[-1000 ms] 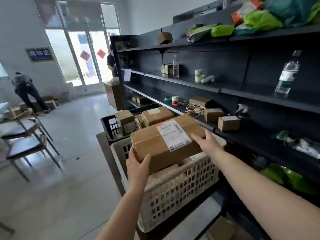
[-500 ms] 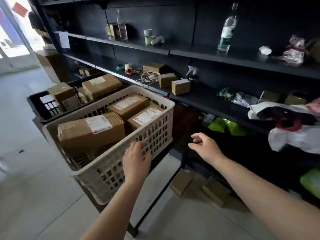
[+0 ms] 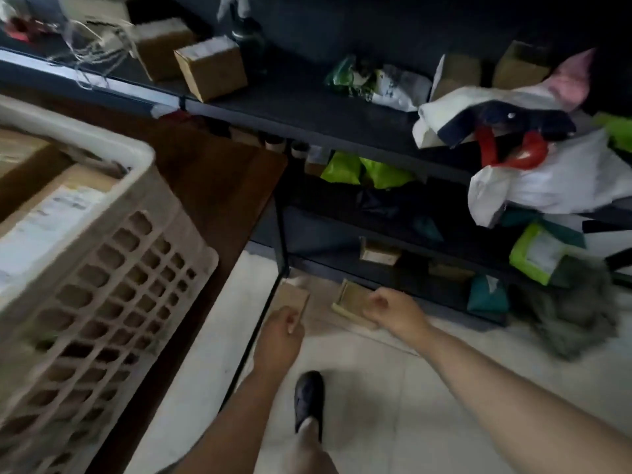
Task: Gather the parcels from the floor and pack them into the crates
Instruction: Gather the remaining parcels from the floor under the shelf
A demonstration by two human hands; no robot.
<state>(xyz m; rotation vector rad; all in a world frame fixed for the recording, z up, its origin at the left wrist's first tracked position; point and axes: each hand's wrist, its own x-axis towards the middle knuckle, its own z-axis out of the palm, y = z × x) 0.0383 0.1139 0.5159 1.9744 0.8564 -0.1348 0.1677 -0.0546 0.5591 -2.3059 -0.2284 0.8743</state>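
Two small cardboard parcels lie on the pale tiled floor at the foot of the black shelving. My left hand (image 3: 279, 336) has its fingers curled on the near edge of the left parcel (image 3: 291, 295). My right hand (image 3: 393, 312) is curled over the near right corner of the right parcel (image 3: 350, 300). Both parcels still rest on the floor. The white plastic crate (image 3: 136, 155) fills the left side and holds several labelled cardboard boxes (image 3: 51, 213). The view is blurred.
The crate stands on a dark wooden table (image 3: 219, 186) whose thin black leg (image 3: 282, 234) comes down right beside the left parcel. Black shelves (image 3: 307, 111) carry boxes and plastic mail bags. My foot in a black shoe (image 3: 308, 400) is behind my hands. A grey furry bundle (image 3: 578, 316) lies at right.
I put the large box into the white crate, then bent down. Both hands dropped from crate height to the two parcels on the floor.
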